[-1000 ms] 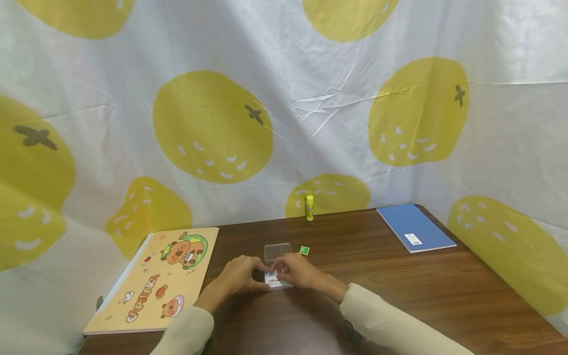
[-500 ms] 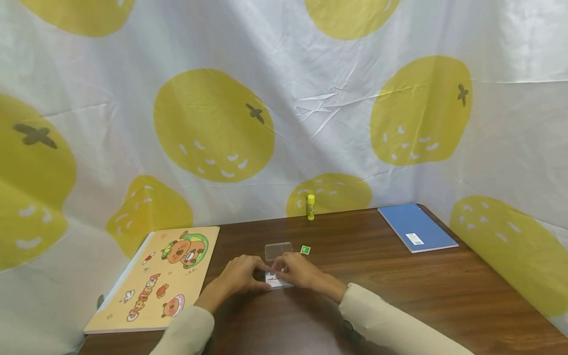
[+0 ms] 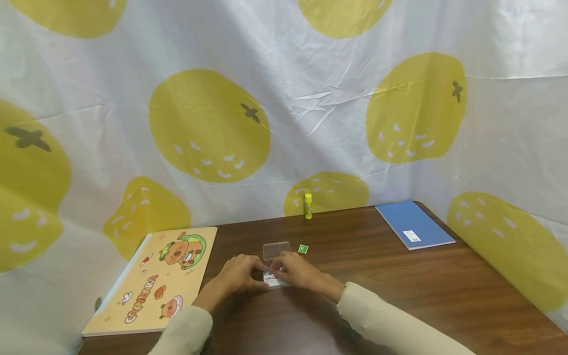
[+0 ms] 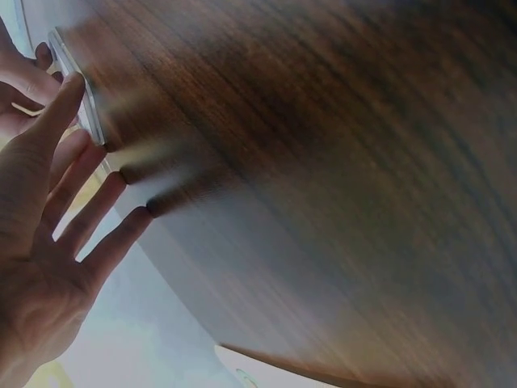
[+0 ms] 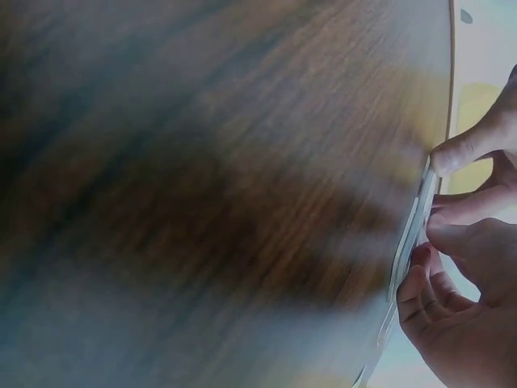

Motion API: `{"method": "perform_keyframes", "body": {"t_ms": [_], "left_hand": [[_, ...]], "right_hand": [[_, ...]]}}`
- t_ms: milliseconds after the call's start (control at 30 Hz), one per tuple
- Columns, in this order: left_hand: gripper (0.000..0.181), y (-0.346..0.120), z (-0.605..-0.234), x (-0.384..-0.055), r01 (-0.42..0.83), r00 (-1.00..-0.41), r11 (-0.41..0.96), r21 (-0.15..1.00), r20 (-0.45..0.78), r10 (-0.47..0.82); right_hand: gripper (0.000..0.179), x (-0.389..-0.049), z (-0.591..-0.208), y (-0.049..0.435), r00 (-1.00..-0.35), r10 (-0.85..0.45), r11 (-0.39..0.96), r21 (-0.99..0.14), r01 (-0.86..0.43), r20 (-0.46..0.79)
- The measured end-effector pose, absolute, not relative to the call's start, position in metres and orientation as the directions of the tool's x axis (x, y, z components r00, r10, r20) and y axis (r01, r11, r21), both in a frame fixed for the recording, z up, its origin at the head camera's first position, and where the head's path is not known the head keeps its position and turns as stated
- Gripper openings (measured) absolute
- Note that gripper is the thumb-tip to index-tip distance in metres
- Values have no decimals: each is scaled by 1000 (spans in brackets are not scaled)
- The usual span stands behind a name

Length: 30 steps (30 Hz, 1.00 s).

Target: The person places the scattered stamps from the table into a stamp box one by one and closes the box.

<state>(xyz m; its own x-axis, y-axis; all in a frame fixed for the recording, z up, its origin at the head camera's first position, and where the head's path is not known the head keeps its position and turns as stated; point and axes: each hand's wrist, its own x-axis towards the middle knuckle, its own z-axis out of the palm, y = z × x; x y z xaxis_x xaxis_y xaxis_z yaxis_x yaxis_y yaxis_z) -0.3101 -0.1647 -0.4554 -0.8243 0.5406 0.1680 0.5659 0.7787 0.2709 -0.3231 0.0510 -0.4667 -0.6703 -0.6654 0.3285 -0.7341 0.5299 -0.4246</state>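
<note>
A small flat white case point(image 3: 270, 282) with red print on top lies on the wooden table. My left hand point(image 3: 237, 273) holds it at the left edge between thumb and forefinger; in the left wrist view its other fingers are spread. Over the case, my right hand point(image 3: 298, 270) has its fingers bent together, tips touching the top; whether they pinch anything is hidden. The case's thin edge point(image 5: 406, 234) shows in the right wrist view. Just behind lies a clear plastic lid point(image 3: 271, 251), with a small green square piece point(image 3: 303, 249) to its right.
A yellow glue stick point(image 3: 308, 206) stands upright at the table's back edge. The blue notebook point(image 3: 414, 222) lies at the back right, and a large capybara-print pad point(image 3: 151, 281) covers the left side. A fruit-print curtain point(image 3: 319, 123) hangs around the table.
Both hands stay at the case. The right fingertips shift only slightly over its top, and the red print shows a little differently. The whole head view drifts a little.
</note>
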Motion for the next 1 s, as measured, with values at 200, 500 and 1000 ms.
{"method": "perform_keyframes", "body": {"t_ms": [200,500,1000], "left_hand": [[43,-165,-455,-310,564,-826,779,274,170,537],[44,-164,-454,-309,545,-837,784,297,147,526],[44,-164,-454,-310,533,-845,791,299,145,514]], "right_hand": [[12,-330,-468,56,-658,-670,534,-394,-748,342],[12,-337,-462,78,-697,-644,542,-454,-707,316],[11,-355,-460,117,-744,-594,601,-445,-663,306]]}}
